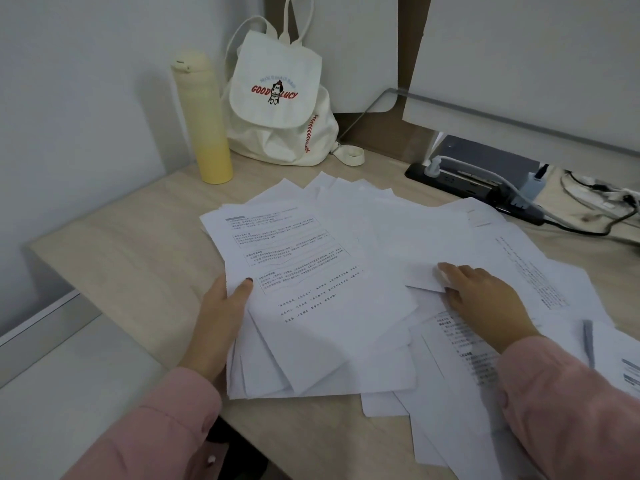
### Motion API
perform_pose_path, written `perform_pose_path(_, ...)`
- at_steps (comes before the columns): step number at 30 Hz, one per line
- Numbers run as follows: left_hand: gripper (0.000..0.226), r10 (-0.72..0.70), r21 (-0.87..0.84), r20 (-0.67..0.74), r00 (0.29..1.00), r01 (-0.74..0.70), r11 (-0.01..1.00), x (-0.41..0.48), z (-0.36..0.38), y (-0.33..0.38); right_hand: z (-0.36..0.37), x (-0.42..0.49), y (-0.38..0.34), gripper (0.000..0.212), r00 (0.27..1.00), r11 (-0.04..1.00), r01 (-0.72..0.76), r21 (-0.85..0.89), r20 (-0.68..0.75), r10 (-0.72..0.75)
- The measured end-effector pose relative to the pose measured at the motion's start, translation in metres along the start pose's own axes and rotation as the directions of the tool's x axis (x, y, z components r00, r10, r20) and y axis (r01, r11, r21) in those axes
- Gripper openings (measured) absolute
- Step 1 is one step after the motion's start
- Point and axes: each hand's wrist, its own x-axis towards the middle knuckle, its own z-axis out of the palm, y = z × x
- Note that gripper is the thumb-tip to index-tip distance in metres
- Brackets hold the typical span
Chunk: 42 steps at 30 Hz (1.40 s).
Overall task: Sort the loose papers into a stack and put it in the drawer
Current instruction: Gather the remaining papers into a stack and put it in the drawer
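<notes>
Nearest the viewer, two pink fabric sleeves (156,427) enter from the bottom edge, one on each side. The left hand (221,317) grips the left edge of a fanned sheaf. Its thumb is pressed on the top printed page and its fingers are hidden under the sheets. The right hand (485,299) lies palm down on the spread. Its fingers are straight, and their tips touch the edge of a blank sheet.

The loose white paper sheets (346,271), some printed with black text and some blank, lie overlapping at many angles across the middle and right of the pale wood-grain desk (121,244). Several overhang its near edge. A slim grey pen (588,341) rests on the sheets just right of the right wrist. At lower left, beside the desk and lower than it, is a flat white surface (69,375).

Behind the spread, at right, a black power strip (467,188) holds white plugs and cables. At rear left, a tall cylindrical bottle (202,116), cream shading to yellow, stands upright beside a white canvas drawstring backpack (277,98) printed "GOOD LUCY". The backpack leans against the back wall. A large white panel (519,64) rises at upper right.
</notes>
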Motion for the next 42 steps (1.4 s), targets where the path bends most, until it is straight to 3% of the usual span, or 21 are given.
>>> perform_pose_path(3,0.033,0.005,-0.04,0.007,1.0,-0.004,0.999,-0.002,0.0,0.001,-0.007,0.0,0.002,0.022,0.999,0.999,-0.022,-0.029,-0.048,0.02)
perform_pose_path(7,0.032,0.018,-0.108,0.058,0.998,-0.012,0.994,-0.005,0.0,0.004,-0.022,0.0,0.006,0.008,0.983,0.988,-0.154,-0.034,-0.109,0.149)
perform_pose_path(12,0.033,0.06,-0.241,0.057,0.997,-0.044,0.97,-0.006,0.005,0.016,-0.059,0.007,0.016,0.025,0.903,0.919,-0.394,0.004,-0.185,0.388)
perform_pose_path(16,0.033,0.058,-0.277,0.073,0.996,-0.036,0.96,-0.006,0.006,0.022,-0.091,0.012,0.023,0.026,0.832,0.854,-0.499,0.148,-0.195,0.52)
perform_pose_path(20,0.03,0.037,-0.26,0.108,0.994,-0.007,0.966,-0.008,0.008,0.023,-0.118,0.017,0.023,0.024,0.79,0.745,-0.494,0.448,-0.126,0.6)
perform_pose_path(22,0.028,0.007,-0.238,0.139,0.99,0.027,0.971,-0.009,0.012,0.02,-0.129,0.018,0.021,0.021,0.788,0.661,-0.428,0.617,-0.103,0.607)
perform_pose_path(24,0.028,-0.033,-0.227,0.151,0.988,0.068,0.971,-0.011,0.015,0.017,-0.139,0.016,0.015,0.01,0.777,0.472,-0.348,0.81,-0.032,0.629)
perform_pose_path(26,0.03,-0.07,-0.215,0.161,0.984,0.105,0.971,-0.011,0.018,0.014,-0.147,0.013,0.008,0.013,0.785,0.255,-0.308,0.917,0.093,0.612)
perform_pose_path(29,0.028,-0.097,-0.158,0.188,0.977,0.128,0.979,-0.011,0.021,0.014,-0.146,0.007,0.003,0.012,0.793,0.005,-0.332,0.943,0.276,0.543)
perform_pose_path(31,0.027,-0.102,-0.14,0.196,0.975,0.13,0.981,-0.011,0.021,0.013,-0.136,0.003,0.0,0.02,0.762,-0.069,-0.395,0.916,0.369,0.532)
perform_pose_path(35,0.026,-0.1,-0.177,0.194,0.976,0.135,0.975,-0.012,0.023,0.013,-0.11,-0.006,-0.013,0.024,0.714,-0.085,-0.536,0.84,0.505,0.486)
perform_pose_path(40,0.029,-0.15,-0.221,0.21,0.966,0.197,0.955,-0.017,0.032,0.016,-0.078,-0.021,-0.041,0.044,0.683,0.09,-0.67,0.737,0.564,0.464)
perform_pose_path(42,0.033,-0.171,-0.233,0.211,0.962,0.219,0.947,-0.017,0.034,0.017,-0.067,-0.025,-0.049,0.035,0.681,0.142,-0.7,0.699,0.594,0.428)
